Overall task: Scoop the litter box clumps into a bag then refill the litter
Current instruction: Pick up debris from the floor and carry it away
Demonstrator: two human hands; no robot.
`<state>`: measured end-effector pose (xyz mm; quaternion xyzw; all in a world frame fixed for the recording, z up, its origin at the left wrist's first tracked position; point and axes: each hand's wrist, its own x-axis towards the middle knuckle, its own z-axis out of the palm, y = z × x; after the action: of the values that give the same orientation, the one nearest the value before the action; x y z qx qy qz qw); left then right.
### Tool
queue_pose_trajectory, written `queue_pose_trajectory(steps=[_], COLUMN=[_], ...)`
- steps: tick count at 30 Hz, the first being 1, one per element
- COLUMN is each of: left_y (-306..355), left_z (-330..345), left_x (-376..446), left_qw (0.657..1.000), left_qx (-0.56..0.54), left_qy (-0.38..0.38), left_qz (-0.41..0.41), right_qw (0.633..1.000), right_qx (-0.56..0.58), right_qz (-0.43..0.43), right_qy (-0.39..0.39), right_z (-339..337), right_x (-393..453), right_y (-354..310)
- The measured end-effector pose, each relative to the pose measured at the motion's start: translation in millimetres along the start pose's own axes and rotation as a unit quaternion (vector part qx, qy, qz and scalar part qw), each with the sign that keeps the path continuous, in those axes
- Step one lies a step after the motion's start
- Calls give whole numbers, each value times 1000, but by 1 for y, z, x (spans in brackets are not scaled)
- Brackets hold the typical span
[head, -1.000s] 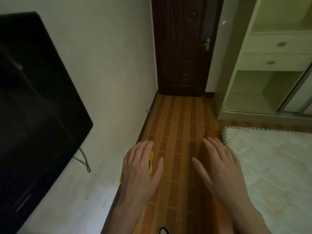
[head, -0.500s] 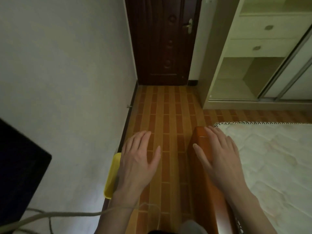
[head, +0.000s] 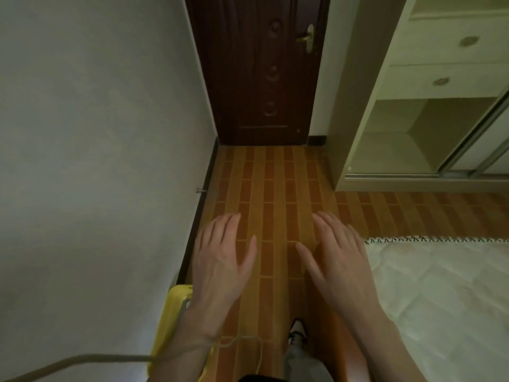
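Observation:
A yellow plastic object (head: 169,318) stands against the wall at the lower left; only its edge shows, partly behind my left wrist. I cannot tell whether it is the litter box. My left hand (head: 220,267) hovers over the striped floor just right of it, fingers straight and spread, holding nothing. Above the corner of the wooden bed frame (head: 341,354), my right hand (head: 337,267) is also flat and empty. No scoop, bag or litter is in view.
A narrow strip of brown striped floor (head: 272,188) runs to a dark wooden door (head: 261,70). White wall on the left, a pale wardrobe (head: 429,111) at the right, a quilted mattress (head: 446,304) at lower right. A cord (head: 82,361) crosses the lower left. My shoe (head: 297,330) is below.
The view has moved forward and tilted down: the black screen at the left is gone, the door is closer, and the yellow object has slid lower. Both hands stay flat and empty.

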<state>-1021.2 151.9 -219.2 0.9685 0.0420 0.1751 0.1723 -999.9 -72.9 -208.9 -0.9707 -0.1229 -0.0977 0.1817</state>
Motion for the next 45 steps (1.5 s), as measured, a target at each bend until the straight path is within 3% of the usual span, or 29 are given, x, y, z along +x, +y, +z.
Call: queue_pose_trajectory(steps=[10, 20, 30, 38, 45], left_y=[26, -6, -103, -165, -201], left_z=[45, 76, 73, 62, 59], left_x=[156, 267, 377, 408, 400], left_qw=[997, 988, 956, 913, 860], left_qx=[40, 72, 103, 162, 206], left_qy=[23, 62, 140, 159, 199], left_qz=[-64, -121, -237, -338, -422], right_qw=[997, 987, 948, 904, 824], right_qx=[-5, -11, 42, 78, 130], right_qz=[-65, -155, -303, -392, -502], right_qy=[-37, -45, -82, -150, -227], right_z=[21, 51, 100, 158, 202], right_x=[188, 350, 515, 589, 612], right_y=[54, 40, -52, -137, -214])
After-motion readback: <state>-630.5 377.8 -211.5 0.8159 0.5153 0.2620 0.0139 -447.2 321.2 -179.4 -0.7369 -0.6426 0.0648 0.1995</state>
